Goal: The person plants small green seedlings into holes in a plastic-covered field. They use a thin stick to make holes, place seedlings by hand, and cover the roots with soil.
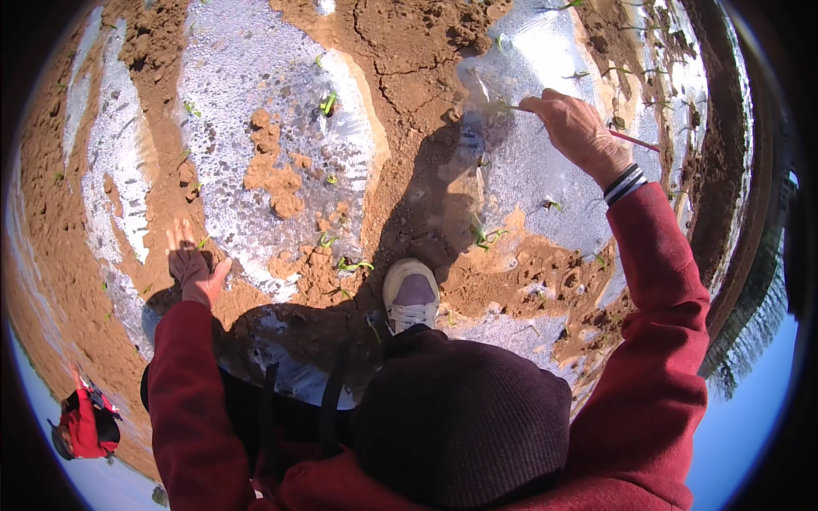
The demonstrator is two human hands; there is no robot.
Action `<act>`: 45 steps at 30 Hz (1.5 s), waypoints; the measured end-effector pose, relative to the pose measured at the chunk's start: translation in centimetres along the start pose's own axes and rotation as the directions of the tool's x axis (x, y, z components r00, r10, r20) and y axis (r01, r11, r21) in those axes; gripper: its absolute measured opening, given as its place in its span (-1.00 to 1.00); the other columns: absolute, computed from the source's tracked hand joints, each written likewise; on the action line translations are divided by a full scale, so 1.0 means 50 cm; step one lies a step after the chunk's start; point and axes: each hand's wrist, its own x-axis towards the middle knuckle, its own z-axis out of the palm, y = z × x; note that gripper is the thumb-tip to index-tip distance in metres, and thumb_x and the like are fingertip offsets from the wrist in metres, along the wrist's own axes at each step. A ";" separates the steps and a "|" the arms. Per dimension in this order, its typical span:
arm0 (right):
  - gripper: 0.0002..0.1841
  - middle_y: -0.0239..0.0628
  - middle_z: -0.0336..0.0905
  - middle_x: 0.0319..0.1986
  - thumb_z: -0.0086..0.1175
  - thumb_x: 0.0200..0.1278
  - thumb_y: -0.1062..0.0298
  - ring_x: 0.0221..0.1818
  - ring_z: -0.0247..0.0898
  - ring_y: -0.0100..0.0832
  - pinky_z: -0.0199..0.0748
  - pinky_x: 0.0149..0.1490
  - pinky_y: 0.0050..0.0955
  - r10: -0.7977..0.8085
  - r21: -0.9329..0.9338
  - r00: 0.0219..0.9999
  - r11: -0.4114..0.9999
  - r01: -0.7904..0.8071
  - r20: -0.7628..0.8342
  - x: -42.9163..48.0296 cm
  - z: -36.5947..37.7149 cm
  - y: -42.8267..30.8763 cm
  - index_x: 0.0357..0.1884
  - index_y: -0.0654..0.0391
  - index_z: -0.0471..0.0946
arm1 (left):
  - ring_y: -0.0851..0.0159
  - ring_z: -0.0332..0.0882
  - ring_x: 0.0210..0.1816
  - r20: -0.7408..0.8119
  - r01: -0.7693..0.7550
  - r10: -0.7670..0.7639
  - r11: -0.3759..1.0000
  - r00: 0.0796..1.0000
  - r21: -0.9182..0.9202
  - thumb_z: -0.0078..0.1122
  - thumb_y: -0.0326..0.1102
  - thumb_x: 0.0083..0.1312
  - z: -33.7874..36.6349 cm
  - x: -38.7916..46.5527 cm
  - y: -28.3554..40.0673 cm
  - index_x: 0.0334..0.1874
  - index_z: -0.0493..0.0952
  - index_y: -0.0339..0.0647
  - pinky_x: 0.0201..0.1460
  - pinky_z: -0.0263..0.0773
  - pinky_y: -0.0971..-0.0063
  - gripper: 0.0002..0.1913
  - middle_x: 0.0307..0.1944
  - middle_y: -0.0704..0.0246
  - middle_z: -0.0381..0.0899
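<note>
My right hand (578,131) is closed around a thin red rod (639,142), whose far end sticks out beyond the wrist. Its thin front tip reaches the clear plastic mulch film (530,185) on the right-hand bed, where the sheet looks wrinkled. My left hand (195,268) holds nothing and rests palm down, thumb spread, on bare soil left of the middle bed. A small green seedling (204,243) stands beside its fingers. Another green seedling (486,235) pokes up near the lower edge of the right-hand film.
Droplet-covered film (268,83) spans the middle bed, with soil clods (275,166) and seedlings (328,104) on it. Cracked soil (409,76) runs between the beds. My shoe (412,294) stands in this furrow. Another person (89,425) in red is far off at lower left.
</note>
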 end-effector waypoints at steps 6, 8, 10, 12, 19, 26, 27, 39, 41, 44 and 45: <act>-0.55 0.04 0.58 -0.16 -0.10 0.33 0.53 -0.23 0.60 0.13 0.60 -0.13 0.00 0.301 0.285 0.952 0.918 -0.276 -0.050 -0.074 0.080 -0.084 0.26 0.06 0.44 | -0.12 -0.28 0.63 -0.001 0.024 -0.024 1.000 1.000 0.002 0.32 0.32 0.05 -0.003 0.000 0.008 0.65 -0.16 -0.17 0.56 -0.14 -0.12 0.25 0.64 0.15 -0.18; -0.56 0.06 0.59 -0.16 -0.12 0.35 0.52 -0.21 0.60 0.17 0.59 -0.11 0.04 0.353 0.335 0.925 0.896 -0.292 -0.137 -0.082 0.099 -0.107 0.27 0.08 0.41 | -0.11 -0.29 0.63 -0.016 0.036 -0.036 0.999 0.999 -0.033 0.37 0.27 0.04 -0.004 0.001 0.013 0.65 -0.18 -0.15 0.57 -0.14 -0.12 0.25 0.64 0.16 -0.19; -0.56 0.07 0.59 -0.16 -0.13 0.35 0.52 -0.20 0.59 0.18 0.59 -0.11 0.03 0.391 0.334 0.912 0.881 -0.334 -0.119 -0.090 0.102 -0.113 0.27 0.09 0.42 | -0.10 -0.29 0.63 -0.003 0.033 -0.033 0.999 0.999 -0.004 0.39 0.24 0.03 -0.007 0.001 0.017 0.65 -0.19 -0.15 0.57 -0.14 -0.13 0.26 0.64 0.17 -0.20; -0.58 0.08 0.59 -0.17 -0.13 0.36 0.52 -0.20 0.59 0.19 0.58 -0.11 0.03 0.400 0.322 0.910 0.880 -0.349 -0.106 -0.092 0.095 -0.111 0.25 0.11 0.43 | -0.10 -0.28 0.63 -0.004 0.029 -0.029 0.999 1.000 0.017 0.39 0.25 0.04 -0.010 0.000 0.018 0.65 -0.19 -0.15 0.57 -0.14 -0.13 0.26 0.64 0.16 -0.20; -0.64 0.07 0.61 -0.21 -0.11 0.38 0.51 -0.21 0.59 0.18 0.57 -0.14 0.03 0.398 0.409 0.888 0.867 -0.283 -0.230 -0.085 0.055 -0.134 0.17 0.15 0.50 | -0.09 -0.26 0.62 -0.053 -0.009 0.009 1.000 0.999 0.005 0.25 0.39 0.07 -0.006 0.000 0.013 0.64 -0.12 -0.19 0.58 -0.15 -0.10 0.23 0.64 0.13 -0.16; -0.62 -0.02 0.57 -0.20 -0.03 0.30 0.52 -0.21 0.63 0.07 0.61 -0.16 -0.03 0.377 0.084 0.926 0.922 -0.378 0.037 -0.057 0.018 -0.134 0.15 0.08 0.48 | -0.12 -0.27 0.62 -0.003 0.041 -0.041 0.999 0.999 -0.013 0.15 0.49 0.08 -0.005 0.002 0.012 0.64 -0.14 -0.20 0.57 -0.19 -0.09 0.24 0.63 0.10 -0.15; -0.63 -0.03 0.57 -0.20 -0.03 0.30 0.52 -0.20 0.64 0.06 0.61 -0.16 -0.04 0.337 0.059 0.940 0.939 -0.339 0.055 -0.054 0.012 -0.131 0.15 0.08 0.48 | -0.13 -0.27 0.62 -0.011 0.029 -0.029 0.999 1.000 -0.028 0.14 0.49 0.09 -0.006 0.001 0.011 0.64 -0.14 -0.20 0.57 -0.20 -0.09 0.25 0.63 0.10 -0.15; -0.84 -0.04 0.58 -0.25 -0.05 0.38 0.41 -0.21 0.65 0.04 0.62 -0.18 -0.07 0.158 -0.049 0.973 0.987 -0.152 0.168 -0.021 -0.021 -0.099 -0.12 0.15 0.53 | -0.10 -0.40 0.65 0.046 0.033 -0.034 0.999 0.998 0.010 0.18 0.39 0.15 0.004 -0.002 0.002 0.65 -0.24 -0.16 0.54 -0.24 -0.18 0.21 0.66 0.14 -0.25; -0.85 -0.02 0.59 -0.27 -0.04 0.37 0.41 -0.22 0.65 0.04 0.63 -0.18 -0.08 0.172 -0.082 0.964 0.984 -0.158 0.205 -0.019 -0.020 -0.098 -0.13 0.17 0.53 | -0.09 -0.40 0.65 0.062 0.041 -0.041 0.999 0.997 0.005 0.24 0.32 0.15 -0.002 -0.001 0.007 0.66 -0.27 -0.14 0.54 -0.23 -0.19 0.21 0.66 0.16 -0.28; -0.78 0.04 0.61 -0.25 -0.03 0.35 0.44 -0.20 0.66 0.05 0.65 -0.16 -0.08 0.222 -0.112 0.952 0.973 -0.202 0.212 -0.023 0.006 -0.110 -0.02 0.24 0.49 | -0.09 -0.39 0.65 0.074 0.051 -0.049 0.999 0.996 -0.018 0.34 0.21 0.13 -0.013 -0.002 0.015 0.66 -0.29 -0.11 0.53 -0.22 -0.22 0.23 0.67 0.18 -0.31; -0.73 0.07 0.61 -0.23 -0.03 0.34 0.46 -0.19 0.67 0.05 0.66 -0.14 -0.08 0.257 -0.091 0.949 0.965 -0.244 0.182 -0.030 0.022 -0.120 0.04 0.28 0.46 | -0.09 -0.38 0.65 0.080 0.059 -0.057 0.998 0.995 -0.012 0.36 0.19 0.12 -0.015 -0.002 0.017 0.66 -0.29 -0.11 0.53 -0.21 -0.21 0.23 0.67 0.18 -0.31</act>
